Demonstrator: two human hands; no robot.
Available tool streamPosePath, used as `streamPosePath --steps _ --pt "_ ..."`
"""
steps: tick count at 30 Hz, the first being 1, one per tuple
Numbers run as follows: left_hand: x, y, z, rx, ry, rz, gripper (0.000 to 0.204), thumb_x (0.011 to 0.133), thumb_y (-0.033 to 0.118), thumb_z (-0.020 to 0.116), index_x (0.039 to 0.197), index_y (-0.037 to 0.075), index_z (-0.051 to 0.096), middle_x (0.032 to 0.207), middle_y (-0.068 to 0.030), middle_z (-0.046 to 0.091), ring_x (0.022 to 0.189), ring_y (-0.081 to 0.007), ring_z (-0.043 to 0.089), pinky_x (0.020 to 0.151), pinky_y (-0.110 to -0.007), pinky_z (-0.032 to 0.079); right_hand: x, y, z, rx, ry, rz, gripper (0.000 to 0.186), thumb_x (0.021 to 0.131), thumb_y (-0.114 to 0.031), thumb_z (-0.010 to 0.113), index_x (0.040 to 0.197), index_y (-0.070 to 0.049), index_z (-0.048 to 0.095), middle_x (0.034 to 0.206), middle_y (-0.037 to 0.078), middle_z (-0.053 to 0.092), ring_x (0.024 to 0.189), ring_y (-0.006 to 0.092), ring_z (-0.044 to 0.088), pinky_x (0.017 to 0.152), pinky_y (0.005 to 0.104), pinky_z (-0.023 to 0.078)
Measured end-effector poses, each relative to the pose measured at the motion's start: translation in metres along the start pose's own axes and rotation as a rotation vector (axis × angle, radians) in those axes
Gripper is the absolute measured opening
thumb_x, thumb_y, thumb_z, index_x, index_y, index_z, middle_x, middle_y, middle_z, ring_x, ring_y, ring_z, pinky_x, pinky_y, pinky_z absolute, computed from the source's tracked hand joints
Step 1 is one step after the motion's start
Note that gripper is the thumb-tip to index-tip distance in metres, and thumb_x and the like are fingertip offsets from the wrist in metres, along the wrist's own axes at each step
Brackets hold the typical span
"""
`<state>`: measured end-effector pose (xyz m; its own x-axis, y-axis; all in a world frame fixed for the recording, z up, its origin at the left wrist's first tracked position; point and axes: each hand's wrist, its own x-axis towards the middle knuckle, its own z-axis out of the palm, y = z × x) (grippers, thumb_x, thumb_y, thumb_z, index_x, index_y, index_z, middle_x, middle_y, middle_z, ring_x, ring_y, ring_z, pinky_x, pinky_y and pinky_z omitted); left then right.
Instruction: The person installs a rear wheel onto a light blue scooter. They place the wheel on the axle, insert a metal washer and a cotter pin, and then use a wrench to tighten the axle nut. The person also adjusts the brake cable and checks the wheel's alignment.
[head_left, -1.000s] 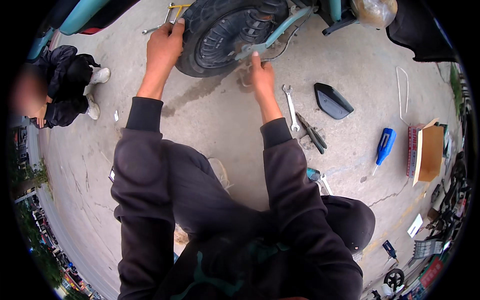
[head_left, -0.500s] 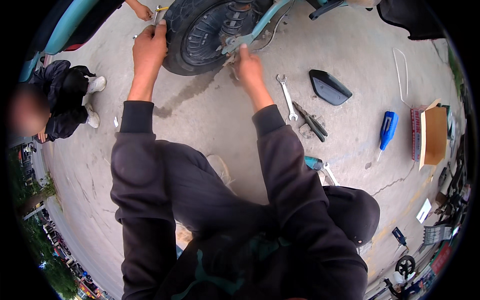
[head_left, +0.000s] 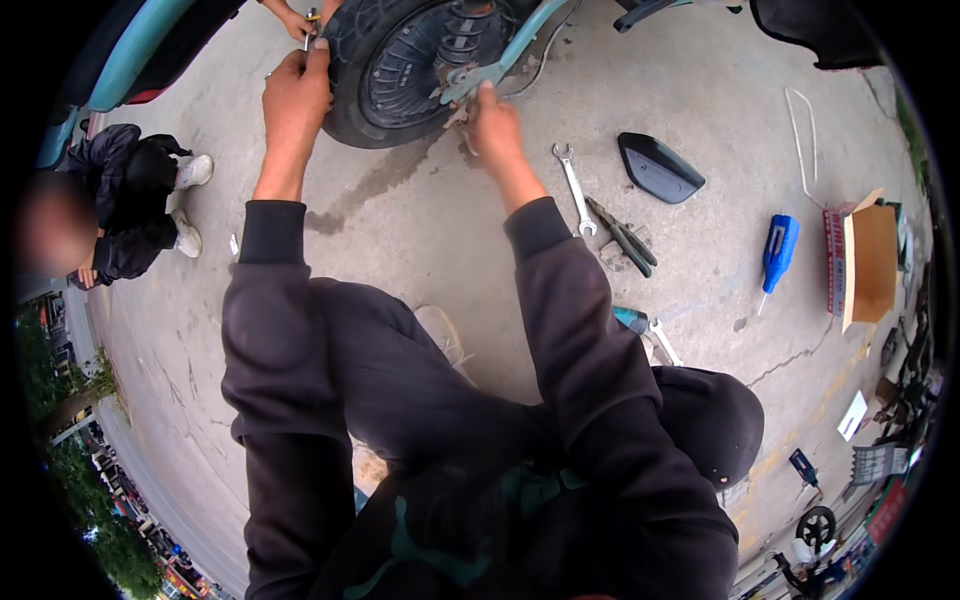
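My left hand (head_left: 297, 90) is closed at the left edge of the black wheel (head_left: 345, 110). A small metal piece shows by its fingers, but what they hold is mostly hidden. Just beyond, another person's hand (head_left: 295, 22) is beside a small yellow-and-dark tool (head_left: 312, 16) and a metal shank close to my thumb. My right hand (head_left: 495, 128) is closed at the lower end of the teal swingarm (head_left: 478, 80), thumb on top and the other fingers partly hidden. A coil-spring shock absorber (head_left: 464, 38) stands above the hub.
An open-end wrench (head_left: 574, 190), pliers (head_left: 625, 238) and a black plastic cover (head_left: 660, 168) lie to the right on concrete. Farther right are a blue screwdriver (head_left: 779, 250) and an open carton (head_left: 870, 265). By my knee lies another wrench (head_left: 665, 342). A person (head_left: 125, 200) crouches at left.
The other person's hand and tool have shifted closer to my left hand. Both my hands stay in nearly the same places, and the whole view has shifted slightly.
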<state>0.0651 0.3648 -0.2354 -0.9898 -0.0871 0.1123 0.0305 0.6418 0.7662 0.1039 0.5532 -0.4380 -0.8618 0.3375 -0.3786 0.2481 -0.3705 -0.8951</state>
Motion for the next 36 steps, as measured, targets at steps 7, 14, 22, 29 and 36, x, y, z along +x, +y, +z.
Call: streamPosePath --steps 7,14,22,29,36 --pt "0.003 -0.009 -0.001 0.046 0.029 0.02 0.049 0.099 0.047 0.056 0.091 -0.001 0.067 0.065 -0.0082 0.064 0.058 -0.0173 0.063 0.06 -0.033 0.049 -0.012 -0.003 0.002 -0.091 0.02 -0.065 0.072 0.1 -0.058 0.048 0.073 0.006 0.063 0.067 0.018 0.064 0.071 0.0307 0.064 0.069 0.0445 0.048" --pt "0.005 -0.007 0.003 0.017 0.034 0.03 0.048 0.099 0.045 0.057 0.086 0.0 0.067 0.062 -0.0067 0.061 0.056 -0.0166 0.061 0.058 -0.031 0.047 -0.006 -0.002 0.0 -0.27 0.11 -0.152 0.054 0.101 -0.051 0.054 0.079 -0.002 0.061 0.064 0.006 0.058 0.058 0.0186 0.056 0.056 0.0345 0.043" --pt "0.003 0.002 0.004 0.034 0.066 0.064 0.048 0.098 0.044 0.06 0.079 0.0 0.064 0.06 -0.0055 0.059 0.055 -0.0151 0.056 0.057 -0.031 0.044 0.004 0.009 -0.008 -0.006 -0.003 -0.057 0.054 0.1 -0.053 0.055 0.078 -0.004 0.059 0.063 0.005 0.056 0.049 0.0198 0.054 0.046 0.0349 0.043" --pt "-0.023 0.038 0.008 -0.038 -0.085 0.231 0.042 0.093 0.033 0.073 0.071 0.0 0.058 0.06 -0.0011 0.049 0.06 -0.0083 0.04 0.055 -0.029 0.035 -0.006 0.003 0.0 -0.183 0.046 -0.121 0.057 0.1 -0.054 0.053 0.075 -0.004 0.059 0.063 0.005 0.056 0.051 0.0221 0.057 0.047 0.0378 0.044" --pt "-0.038 0.041 0.063 0.165 -0.231 0.5 0.049 0.097 0.034 0.069 0.123 -0.007 0.064 0.108 -0.0211 0.073 0.1 -0.0255 0.071 0.084 -0.032 0.053 -0.008 -0.008 -0.001 -0.307 0.068 -0.094 0.067 0.1 -0.061 0.046 0.082 0.001 0.065 0.073 0.017 0.063 0.068 0.0337 0.063 0.064 0.0435 0.049"
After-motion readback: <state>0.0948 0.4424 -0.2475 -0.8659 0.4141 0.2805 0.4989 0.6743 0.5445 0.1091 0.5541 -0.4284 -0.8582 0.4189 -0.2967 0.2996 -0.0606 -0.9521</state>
